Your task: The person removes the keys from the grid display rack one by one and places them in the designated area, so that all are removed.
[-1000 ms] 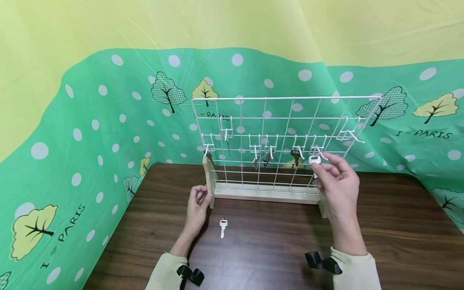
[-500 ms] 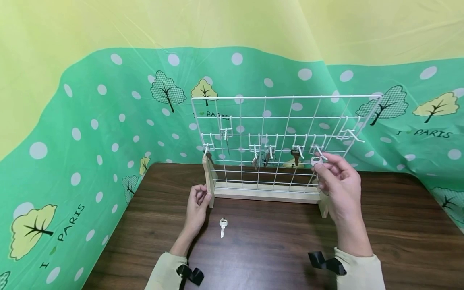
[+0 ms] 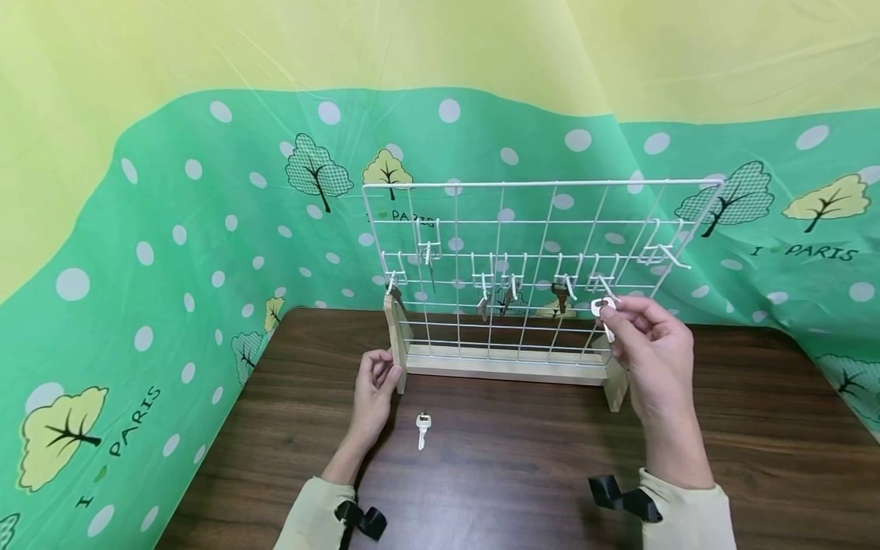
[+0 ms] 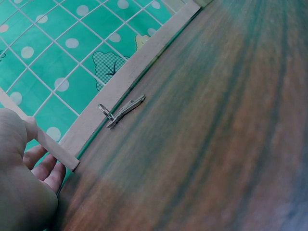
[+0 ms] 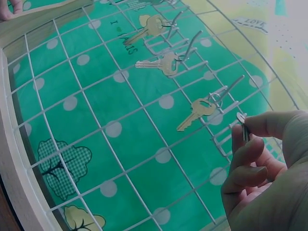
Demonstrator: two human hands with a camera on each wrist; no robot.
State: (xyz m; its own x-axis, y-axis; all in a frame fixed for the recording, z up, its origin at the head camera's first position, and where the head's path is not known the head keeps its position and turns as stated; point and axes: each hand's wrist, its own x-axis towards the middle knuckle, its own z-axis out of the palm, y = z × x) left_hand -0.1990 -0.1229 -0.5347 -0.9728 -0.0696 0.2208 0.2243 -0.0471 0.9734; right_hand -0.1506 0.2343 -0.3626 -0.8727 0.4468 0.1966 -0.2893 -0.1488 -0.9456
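Observation:
A white wire grid rack (image 3: pixel 543 184) on a wooden base stands on the brown table (image 3: pixel 495 473). My right hand (image 3: pixel 656 367) pinches a silver key (image 3: pixel 604 307) between thumb and index finger, just below and in front of a hook (image 3: pixel 600 283) at the rack's right. Whether the key's ring touches that hook cannot be told. With fingers and thumb, my left hand (image 3: pixel 371 393) grips the rack's left wooden upright (image 3: pixel 395 328). Another silver key (image 3: pixel 422 431), with a ring (image 4: pixel 103 110), lies on the table in front of the base.
Several keys hang from hooks along the grid, among them a brass-coloured key (image 5: pixel 198 113) beside my right hand. At the upper right a hook (image 3: pixel 660 253) bears no key. Behind the rack hangs a green and yellow patterned cloth (image 3: pixel 509 122).
My right hand has shifted slightly right and towards me, with the key still pinched and now tilted differently. The left hand and the key on the table have stayed in place.

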